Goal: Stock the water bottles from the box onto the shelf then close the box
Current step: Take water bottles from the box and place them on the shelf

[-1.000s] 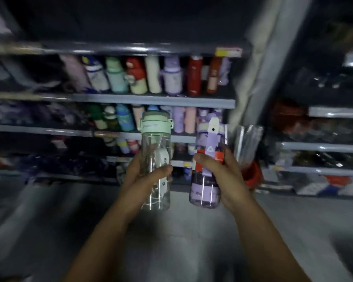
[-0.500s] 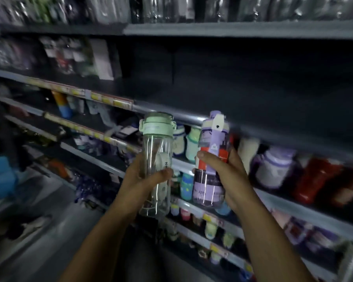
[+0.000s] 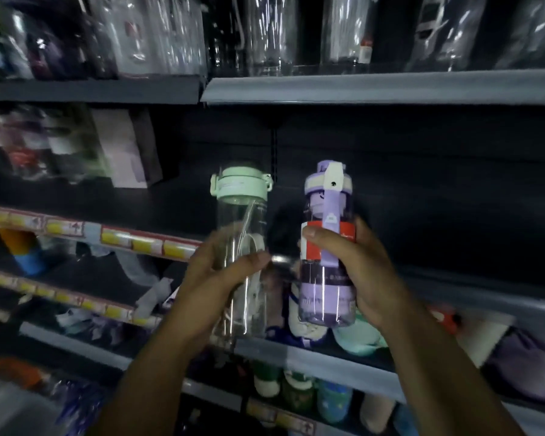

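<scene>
My left hand point(image 3: 216, 278) grips a clear water bottle with a mint green lid point(image 3: 241, 215), held upright. Beside it, my right hand point(image 3: 359, 269) grips a purple water bottle point(image 3: 326, 297) with a red and white label and a purple strap, also upright. Both bottles are raised in front of a dark, bare shelf bay point(image 3: 438, 190) at about chest height, and stand a short gap apart. The box is out of view.
A shelf edge above point(image 3: 375, 88) carries clear wrapped bottles. Lower shelves point(image 3: 328, 361) hold many coloured bottles and flasks. To the left, shelves with yellow price tags point(image 3: 132, 243) hold packaged goods.
The view has swung from the aisle floor up and close to the shelves. Both hands have raised the bottles to the dark bare shelf bay, still gripping them.
</scene>
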Tool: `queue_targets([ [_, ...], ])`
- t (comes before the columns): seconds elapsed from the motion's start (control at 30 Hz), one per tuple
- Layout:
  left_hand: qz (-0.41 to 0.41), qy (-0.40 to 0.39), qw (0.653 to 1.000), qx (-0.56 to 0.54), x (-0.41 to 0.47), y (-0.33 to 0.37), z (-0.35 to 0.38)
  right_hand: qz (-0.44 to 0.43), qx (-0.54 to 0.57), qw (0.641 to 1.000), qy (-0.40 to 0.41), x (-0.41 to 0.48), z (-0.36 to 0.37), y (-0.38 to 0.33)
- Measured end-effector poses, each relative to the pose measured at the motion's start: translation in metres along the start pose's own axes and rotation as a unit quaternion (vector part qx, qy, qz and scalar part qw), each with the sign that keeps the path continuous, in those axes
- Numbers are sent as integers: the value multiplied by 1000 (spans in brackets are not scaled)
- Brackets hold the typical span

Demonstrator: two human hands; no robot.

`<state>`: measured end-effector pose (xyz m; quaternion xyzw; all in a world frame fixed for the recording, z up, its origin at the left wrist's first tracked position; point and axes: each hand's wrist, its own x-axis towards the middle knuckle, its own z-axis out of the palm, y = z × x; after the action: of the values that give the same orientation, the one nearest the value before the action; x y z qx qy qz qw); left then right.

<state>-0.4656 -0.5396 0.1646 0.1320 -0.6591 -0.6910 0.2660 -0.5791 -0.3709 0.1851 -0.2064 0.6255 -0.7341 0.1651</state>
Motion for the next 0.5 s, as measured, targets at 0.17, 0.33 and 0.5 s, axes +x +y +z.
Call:
queue_targets([
  [0.17, -77, -101, 992, -26, 92, 32, -30, 63, 49, 997, 24, 51, 34, -20],
  [0.33, -137, -161, 977, 17, 177, 40, -16, 54, 68, 989, 120, 117, 45, -27],
  [0.5, -120, -238, 961, 68, 243, 29, -1, 36, 17, 990, 133, 179, 31, -24],
])
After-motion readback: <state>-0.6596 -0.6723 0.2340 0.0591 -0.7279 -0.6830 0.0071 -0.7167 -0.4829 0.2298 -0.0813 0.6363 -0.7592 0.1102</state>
